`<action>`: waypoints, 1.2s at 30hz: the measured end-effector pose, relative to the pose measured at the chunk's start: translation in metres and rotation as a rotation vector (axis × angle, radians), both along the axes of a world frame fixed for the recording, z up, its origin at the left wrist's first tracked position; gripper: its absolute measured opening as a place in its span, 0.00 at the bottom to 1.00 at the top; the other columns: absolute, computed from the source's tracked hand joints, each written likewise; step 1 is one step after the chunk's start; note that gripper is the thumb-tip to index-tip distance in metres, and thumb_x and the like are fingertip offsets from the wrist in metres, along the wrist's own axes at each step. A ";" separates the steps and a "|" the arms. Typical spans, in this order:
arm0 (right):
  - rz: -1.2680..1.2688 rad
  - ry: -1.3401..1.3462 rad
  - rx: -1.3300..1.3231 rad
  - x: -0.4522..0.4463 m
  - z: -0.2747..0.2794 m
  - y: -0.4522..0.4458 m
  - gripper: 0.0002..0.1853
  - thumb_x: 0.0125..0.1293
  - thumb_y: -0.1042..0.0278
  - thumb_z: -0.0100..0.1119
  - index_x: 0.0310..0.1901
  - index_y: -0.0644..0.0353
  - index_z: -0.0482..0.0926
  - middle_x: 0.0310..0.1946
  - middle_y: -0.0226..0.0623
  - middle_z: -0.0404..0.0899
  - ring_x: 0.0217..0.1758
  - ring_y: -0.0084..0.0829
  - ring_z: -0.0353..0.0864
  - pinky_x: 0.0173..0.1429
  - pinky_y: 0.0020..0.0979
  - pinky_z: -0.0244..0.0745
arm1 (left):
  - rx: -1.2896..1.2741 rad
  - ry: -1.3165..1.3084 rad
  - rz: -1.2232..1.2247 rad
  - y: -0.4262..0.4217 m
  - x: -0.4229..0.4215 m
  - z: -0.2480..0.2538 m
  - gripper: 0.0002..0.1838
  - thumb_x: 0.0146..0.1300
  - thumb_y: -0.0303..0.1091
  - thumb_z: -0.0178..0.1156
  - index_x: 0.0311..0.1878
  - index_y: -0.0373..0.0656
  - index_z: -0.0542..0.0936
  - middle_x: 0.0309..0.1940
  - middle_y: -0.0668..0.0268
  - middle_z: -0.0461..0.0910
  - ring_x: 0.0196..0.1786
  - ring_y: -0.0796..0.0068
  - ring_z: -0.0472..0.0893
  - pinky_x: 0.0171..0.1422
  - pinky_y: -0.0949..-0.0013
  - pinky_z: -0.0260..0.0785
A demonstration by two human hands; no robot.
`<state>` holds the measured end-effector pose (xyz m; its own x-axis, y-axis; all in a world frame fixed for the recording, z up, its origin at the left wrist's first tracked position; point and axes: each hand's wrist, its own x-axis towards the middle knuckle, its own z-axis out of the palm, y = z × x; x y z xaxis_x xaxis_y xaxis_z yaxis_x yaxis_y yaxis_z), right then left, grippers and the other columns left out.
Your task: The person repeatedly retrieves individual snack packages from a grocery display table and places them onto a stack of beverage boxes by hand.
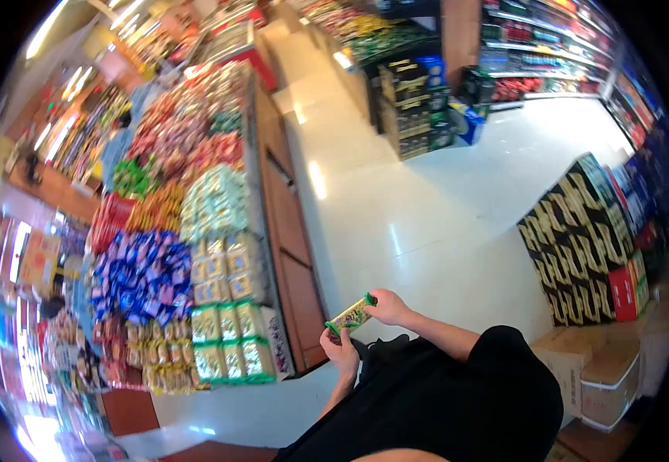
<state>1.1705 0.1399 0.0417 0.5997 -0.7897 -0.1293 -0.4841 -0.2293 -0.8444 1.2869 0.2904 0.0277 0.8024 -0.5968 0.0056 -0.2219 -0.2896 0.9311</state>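
A small yellow packet with green ends (351, 316) is held between my two hands, tilted up to the right. My left hand (340, 351) grips its lower left end with thumb and fingers. At the upper right end, my right hand (387, 306) pinches the other green edge. Nearest to the hands, at the corner of a wooden display counter (292, 262), stand rows of pale packets with green edges (230, 343). The print on the held packet is too small to read.
Beyond the green-edged packets lie blue wrapped items (143, 277) and pale green packets (215, 204). Stacked black and gold boxes (577, 246) stand at the right, with cardboard cartons (569, 358) below. More boxes (407, 108) stand ahead beside the shelves (542, 54).
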 end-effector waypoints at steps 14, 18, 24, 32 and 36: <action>-1.030 -0.079 0.001 -0.365 0.005 0.010 0.13 0.54 0.66 0.65 0.38 0.65 0.80 0.31 0.48 0.79 0.35 0.43 0.80 0.41 0.38 0.75 | -0.041 0.010 -0.966 -0.137 -0.303 0.030 0.19 0.62 0.28 0.64 0.51 0.33 0.69 0.35 0.66 0.70 0.33 0.79 0.71 0.36 0.73 0.66; -1.347 -0.170 0.013 -0.410 -0.004 0.026 0.14 0.53 0.67 0.66 0.40 0.65 0.80 0.32 0.47 0.81 0.34 0.40 0.82 0.40 0.36 0.77 | 0.004 -0.127 -1.191 -0.167 -0.356 0.024 0.19 0.60 0.28 0.66 0.51 0.33 0.71 0.33 0.64 0.71 0.33 0.77 0.72 0.35 0.72 0.67; -1.602 -0.261 0.194 -0.498 -0.012 0.031 0.16 0.54 0.66 0.65 0.42 0.66 0.80 0.33 0.49 0.82 0.37 0.42 0.84 0.41 0.38 0.77 | 0.048 -0.126 -1.473 -0.220 -0.461 0.011 0.18 0.60 0.28 0.66 0.50 0.32 0.73 0.34 0.63 0.73 0.33 0.75 0.73 0.37 0.70 0.70; -1.837 -0.179 0.050 -0.669 -0.038 -0.017 0.14 0.56 0.68 0.65 0.43 0.65 0.80 0.32 0.41 0.82 0.34 0.32 0.82 0.42 0.32 0.77 | 0.079 -0.083 -1.690 -0.301 -0.664 0.014 0.19 0.58 0.31 0.69 0.49 0.34 0.75 0.28 0.64 0.76 0.31 0.77 0.75 0.37 0.72 0.70; -1.956 -0.185 -0.096 -0.754 -0.022 -0.031 0.16 0.57 0.68 0.64 0.46 0.64 0.80 0.34 0.40 0.82 0.35 0.30 0.81 0.43 0.30 0.75 | 0.041 -0.056 -1.842 -0.344 -0.765 0.017 0.19 0.58 0.31 0.68 0.49 0.34 0.76 0.30 0.63 0.78 0.33 0.76 0.77 0.39 0.72 0.71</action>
